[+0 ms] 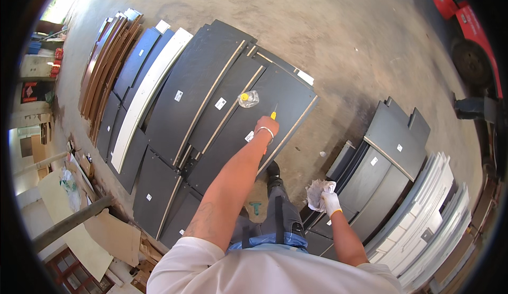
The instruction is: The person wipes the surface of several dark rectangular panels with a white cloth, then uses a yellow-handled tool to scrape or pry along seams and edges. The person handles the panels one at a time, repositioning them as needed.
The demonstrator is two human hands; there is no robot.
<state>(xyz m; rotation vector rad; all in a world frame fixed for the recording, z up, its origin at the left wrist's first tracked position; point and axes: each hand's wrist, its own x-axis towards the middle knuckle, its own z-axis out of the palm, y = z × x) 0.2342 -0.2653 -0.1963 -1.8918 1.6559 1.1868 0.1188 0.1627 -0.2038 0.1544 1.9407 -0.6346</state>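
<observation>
My bare left hand point(265, 127), with a pale band at the wrist, reaches over a stack of dark grey panels point(288, 85). Its fingers are closed round a slim yellow tool point(273, 115) with a thin tip pointing away from me; I cannot tell its exact kind. Just beyond, to the left, a clear plastic container with a yellow part point(247, 99) lies on the panels. In a white glove with a yellow cuff, my right hand point(332, 203) grips a crumpled whitish rag point(318, 194), held beside the grey panels at right.
A second stack of grey panels point(394, 138) stands to the right, with white panels point(413, 225) beyond it. Blue point(138, 53), white point(151, 93) and brown panels point(108, 61) stretch off to the left. A red vehicle point(468, 29) is at the far right on the concrete floor point(344, 40).
</observation>
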